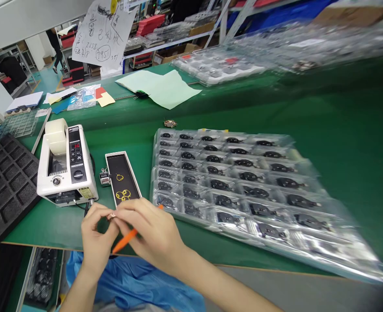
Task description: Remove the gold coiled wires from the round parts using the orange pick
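Observation:
My left hand is closed, its thumb and forefinger pinching a small copper-coloured part. My right hand meets it there, with thumb and fingertips pressed at the same part. An orange stick, like a pen or slim tool, is tucked in my right hand and slants down to the left. Just beyond my fingers lies a narrow white-rimmed box with a black bottom and several yellow rings in it. A metal tally counter sits against its left side.
At left stands a white tape dispenser, beside a black foam tray. A large clear tray of black parts covers the right. Behind it lie a small metallic piece, green paper and more clear trays.

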### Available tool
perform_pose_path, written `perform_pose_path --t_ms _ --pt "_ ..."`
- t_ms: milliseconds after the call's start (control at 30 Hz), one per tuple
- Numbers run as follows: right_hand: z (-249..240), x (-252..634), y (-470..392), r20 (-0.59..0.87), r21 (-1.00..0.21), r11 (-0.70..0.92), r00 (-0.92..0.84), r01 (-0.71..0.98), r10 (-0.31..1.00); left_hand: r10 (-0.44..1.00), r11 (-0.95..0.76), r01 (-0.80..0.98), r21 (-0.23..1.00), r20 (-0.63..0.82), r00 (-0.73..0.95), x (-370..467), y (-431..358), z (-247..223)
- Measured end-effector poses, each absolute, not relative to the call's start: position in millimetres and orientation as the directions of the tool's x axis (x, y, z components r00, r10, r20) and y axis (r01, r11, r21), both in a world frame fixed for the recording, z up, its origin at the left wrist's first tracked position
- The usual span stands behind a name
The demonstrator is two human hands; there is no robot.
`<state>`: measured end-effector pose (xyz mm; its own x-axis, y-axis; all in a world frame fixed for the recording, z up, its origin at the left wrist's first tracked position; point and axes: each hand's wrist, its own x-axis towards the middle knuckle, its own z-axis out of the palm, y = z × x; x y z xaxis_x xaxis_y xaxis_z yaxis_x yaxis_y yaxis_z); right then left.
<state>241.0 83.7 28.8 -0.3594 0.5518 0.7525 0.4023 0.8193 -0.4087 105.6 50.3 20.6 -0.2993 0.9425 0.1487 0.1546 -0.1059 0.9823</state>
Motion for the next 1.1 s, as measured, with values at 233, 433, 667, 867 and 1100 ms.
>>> perform_pose_path --t_ms 233,433,667,867,1100 --pt "26 243 71 0.872 -0.159 0.822 -0.312 0.547 0.377 0.942 0.032 -0.188 0.982 -0.093 -0.324 111 43 24" --pt "27 246 84 0.838 -0.177 0.838 -0.368 0.516 0.403 0.944 0.117 -0.241 0.964 -0.183 -0.275 118 33 35" --pt "26 252 82 0.861 -0.112 0.837 -0.369 0.535 0.351 0.953 0.053 -0.134 0.990 -0.090 -0.289 118 27 39" --pt "24 251 82 0.840 -0.217 0.868 -0.367 0.447 0.399 0.957 -0.001 0.010 1.000 0.003 -0.289 116 24 34" --pt "20 249 88 0.840 -0.181 0.906 -0.419 0.383 0.345 0.952 -0.004 0.173 0.985 0.057 -0.299 113 25 40"
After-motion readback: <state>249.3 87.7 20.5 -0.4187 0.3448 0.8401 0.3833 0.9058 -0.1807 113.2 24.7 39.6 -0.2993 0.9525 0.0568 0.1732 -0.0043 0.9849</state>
